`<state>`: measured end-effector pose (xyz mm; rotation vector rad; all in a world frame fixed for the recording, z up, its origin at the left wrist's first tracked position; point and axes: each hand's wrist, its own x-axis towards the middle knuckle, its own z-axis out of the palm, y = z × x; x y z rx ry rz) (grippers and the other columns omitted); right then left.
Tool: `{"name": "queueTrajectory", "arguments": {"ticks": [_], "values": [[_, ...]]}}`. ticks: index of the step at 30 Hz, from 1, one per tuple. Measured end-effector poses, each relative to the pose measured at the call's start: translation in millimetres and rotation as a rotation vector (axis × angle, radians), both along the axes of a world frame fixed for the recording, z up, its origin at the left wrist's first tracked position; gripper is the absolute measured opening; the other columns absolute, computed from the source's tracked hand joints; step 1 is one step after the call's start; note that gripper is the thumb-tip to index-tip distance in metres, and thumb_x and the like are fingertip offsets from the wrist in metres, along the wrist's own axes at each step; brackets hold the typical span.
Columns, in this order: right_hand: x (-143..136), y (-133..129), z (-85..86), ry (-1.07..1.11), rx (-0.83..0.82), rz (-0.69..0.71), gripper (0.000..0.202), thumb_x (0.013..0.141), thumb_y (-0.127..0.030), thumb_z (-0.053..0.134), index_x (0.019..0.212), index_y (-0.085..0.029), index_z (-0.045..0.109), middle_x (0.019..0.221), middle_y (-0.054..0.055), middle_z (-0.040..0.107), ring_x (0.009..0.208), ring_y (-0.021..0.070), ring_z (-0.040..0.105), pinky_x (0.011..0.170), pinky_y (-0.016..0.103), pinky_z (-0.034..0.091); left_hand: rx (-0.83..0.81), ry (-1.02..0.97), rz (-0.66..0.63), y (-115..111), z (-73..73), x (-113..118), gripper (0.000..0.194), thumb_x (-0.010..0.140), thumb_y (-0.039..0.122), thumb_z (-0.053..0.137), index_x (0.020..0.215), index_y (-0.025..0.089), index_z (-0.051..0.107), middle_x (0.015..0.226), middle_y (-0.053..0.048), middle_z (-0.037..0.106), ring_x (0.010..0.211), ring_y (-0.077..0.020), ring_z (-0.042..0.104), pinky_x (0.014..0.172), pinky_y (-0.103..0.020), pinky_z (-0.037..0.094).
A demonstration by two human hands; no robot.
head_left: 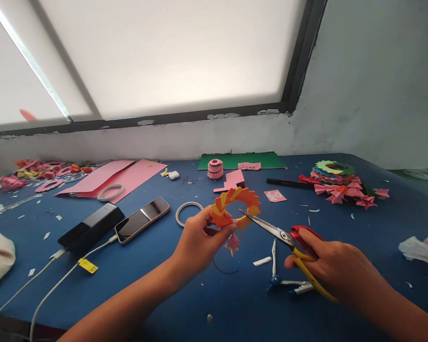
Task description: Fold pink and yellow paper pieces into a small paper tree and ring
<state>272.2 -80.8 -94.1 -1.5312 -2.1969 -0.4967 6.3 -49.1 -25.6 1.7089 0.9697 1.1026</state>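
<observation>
My left hand (199,240) pinches the lower left side of an orange and yellow folded paper ring (254,202), held up over the blue table. A small pink paper star (232,244) hangs just below the ring, by my fingertips. Around the handles of a pair of scissors (271,228), red and yellow, the fingers of my right hand (324,261) are wrapped. The blades look closed or nearly so, and their tip is at the ring's opening, near its lower right edge. Whether the tip touches the paper I cannot tell.
On the blue table (135,285) lie a phone (142,219), a black power bank (91,228) with cables, tape rolls (110,192), pink paper (139,175), stacked paper rings (333,171), a black pen (288,183), blue and white compasses (275,280) and a plastic bag (423,250).
</observation>
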Motion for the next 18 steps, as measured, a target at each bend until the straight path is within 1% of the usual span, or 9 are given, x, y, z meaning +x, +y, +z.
{"name": "queueTrajectory", "arguments": {"ticks": [2,3,5,7,9,12,14,16,18], "values": [[-0.7,2.2,0.2,-0.001,-0.009,-0.055,0.067,0.089,-0.067,0.02,0.092,-0.017,0.064,0.042,0.002,0.055,0.032,0.0192,0.053,0.037,0.025,0.029,-0.082,-0.029,-0.02,1.8,2.0,-0.4,0.015,0.08,0.024,0.067,0.087,0.017,0.056,0.076,0.0,0.069,0.065,-0.0138,0.071,0.063,-0.024,0.06],[-0.6,3.5,0.4,-0.018,-0.017,-0.058,0.067,0.089,-0.067,0.02,0.093,-0.015,0.063,0.041,0.002,0.054,0.034,0.0215,0.055,0.037,0.026,0.03,-0.133,-0.039,-0.035,3.8,2.3,-0.6,0.02,0.079,0.025,0.068,0.092,0.017,0.054,0.078,0.0,0.07,0.067,-0.0145,0.071,0.065,-0.025,0.06],[0.9,6.5,1.0,-0.014,-0.036,-0.086,0.066,0.087,-0.068,0.021,0.094,-0.016,0.061,0.046,0.004,0.058,0.039,0.0249,0.06,0.037,0.027,0.032,-0.251,0.003,-0.055,10.2,-0.2,-1.2,0.034,0.078,0.028,0.07,0.103,0.017,0.049,0.081,-0.001,0.071,0.07,-0.0161,0.072,0.065,-0.026,0.059],[3.7,9.9,1.9,-0.005,-0.062,-0.12,0.066,0.086,-0.069,0.022,0.097,-0.017,0.06,0.053,0.006,0.063,0.045,0.0273,0.064,0.039,0.028,0.034,-0.355,0.112,-0.057,19.7,-8.5,-2.2,0.046,0.077,0.03,0.07,0.111,0.017,0.042,0.081,-0.003,0.071,0.071,-0.0174,0.071,0.061,-0.026,0.057],[6.5,13.0,3.0,0.002,-0.093,-0.157,0.068,0.085,-0.071,0.022,0.1,-0.017,0.061,0.059,0.008,0.066,0.05,0.0291,0.067,0.04,0.029,0.037,-0.386,0.204,-0.057,30.8,-21.4,-4.1,0.053,0.074,0.027,0.072,0.115,0.015,0.041,0.076,-0.004,0.07,0.069,-0.0188,0.07,0.054,-0.025,0.055],[9.3,16.1,3.7,-0.005,-0.119,-0.18,0.072,0.084,-0.071,0.02,0.102,-0.016,0.063,0.059,0.009,0.066,0.052,0.0293,0.067,0.04,0.029,0.037,-0.335,0.305,-0.023,44.8,-39.8,-8.5,0.056,0.07,0.024,0.073,0.116,0.012,0.044,0.068,-0.002,0.067,0.06,-0.0195,0.066,0.047,-0.026,0.051],[10.2,17.3,2.6,-0.018,-0.099,-0.172,0.075,0.085,-0.071,0.02,0.103,-0.015,0.065,0.055,0.008,0.065,0.049,0.0279,0.066,0.039,0.028,0.037,-0.233,0.358,0.049,49.0,-44.2,-11.1,0.057,0.067,0.02,0.073,0.118,0.014,0.046,0.083,-0.005,0.067,0.067,-0.0201,0.065,0.056,-0.03,0.052],[10.5,17.8,0.5,-0.029,-0.045,-0.158,0.076,0.085,-0.072,0.02,0.103,-0.014,0.066,0.053,0.007,0.064,0.047,0.0267,0.066,0.038,0.028,0.036,-0.109,0.383,0.131,47.7,-40.2,-12.1,0.055,0.07,0.019,0.07,0.12,0.018,0.048,0.107,-0.009,0.063,0.085,-0.0221,0.064,0.071,-0.035,0.051],[10.3,17.8,-1.3,-0.039,0.005,-0.146,0.078,0.085,-0.073,0.019,0.102,-0.013,0.067,0.056,0.008,0.066,0.048,0.0258,0.066,0.039,0.029,0.038,-0.012,0.387,0.163,41.7,-30.5,-10.7,0.042,0.077,0.023,0.064,0.118,0.02,0.052,0.116,-0.009,0.059,0.095,-0.0235,0.06,0.08,-0.037,0.048]]}}
